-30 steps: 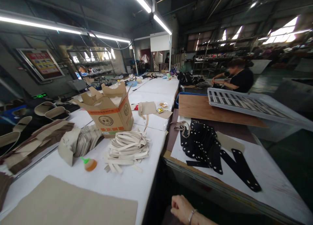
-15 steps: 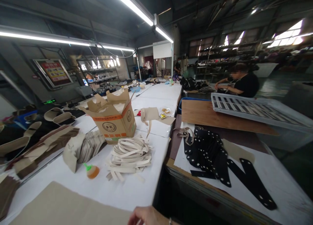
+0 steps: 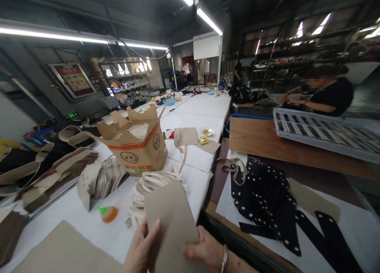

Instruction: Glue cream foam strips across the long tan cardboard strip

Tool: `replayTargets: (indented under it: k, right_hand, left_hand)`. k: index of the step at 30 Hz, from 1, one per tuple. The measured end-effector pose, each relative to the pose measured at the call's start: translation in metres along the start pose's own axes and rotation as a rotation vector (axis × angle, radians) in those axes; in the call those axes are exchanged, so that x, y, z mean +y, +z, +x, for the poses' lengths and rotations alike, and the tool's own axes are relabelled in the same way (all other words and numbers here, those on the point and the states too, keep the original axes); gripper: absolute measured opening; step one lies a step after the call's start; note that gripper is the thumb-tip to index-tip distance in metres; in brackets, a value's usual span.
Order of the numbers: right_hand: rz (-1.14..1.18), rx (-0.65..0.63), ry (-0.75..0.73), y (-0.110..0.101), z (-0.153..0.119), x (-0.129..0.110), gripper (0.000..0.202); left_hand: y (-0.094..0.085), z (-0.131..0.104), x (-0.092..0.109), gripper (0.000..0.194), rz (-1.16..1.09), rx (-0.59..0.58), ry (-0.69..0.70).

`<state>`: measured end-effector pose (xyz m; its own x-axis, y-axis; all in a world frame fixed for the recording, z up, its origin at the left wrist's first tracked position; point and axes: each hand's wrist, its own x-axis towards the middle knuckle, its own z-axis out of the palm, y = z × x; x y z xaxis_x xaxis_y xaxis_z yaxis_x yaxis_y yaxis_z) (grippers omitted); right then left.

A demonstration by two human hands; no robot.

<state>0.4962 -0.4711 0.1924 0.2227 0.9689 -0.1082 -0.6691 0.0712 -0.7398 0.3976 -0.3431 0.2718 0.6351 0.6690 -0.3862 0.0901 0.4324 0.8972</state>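
Between my two hands is a flat beige sheet, raised above the near edge of the white table. My left hand grips its left side, thumb on top. On the right side, my right hand, with a bracelet at the wrist, pinches the sheet's edge. Behind the sheet, a coil of cream strips is partly hidden. A larger beige sheet lies flat at the lower left. Near it is a small bottle of amber liquid with a green nozzle.
An open cardboard box stands beside a row of beige pieces. To the right, across a gap, black strips with pale holes lie by a brown board and a grey tray. A person sits beyond.
My left hand has come into view, and both hands now hold up a beige sheet. My right hand has moved right. The view has turned slightly left-to-right, shifting the right-hand table.
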Motion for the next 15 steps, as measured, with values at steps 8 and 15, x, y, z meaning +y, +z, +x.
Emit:
replayTargets:
  k: [8,15]
  right_hand:
    - [-0.004,0.149,-0.002,-0.095,0.04,-0.081,0.053]
    - [-0.462,0.269,-0.01,-0.144,0.076,-0.139,0.036]
  left_hand:
    - [0.081,0.1,-0.036,0.089,-0.049,-0.113,-0.065]
    - [0.108,0.166,-0.046,0.08,0.371,0.216,0.247]
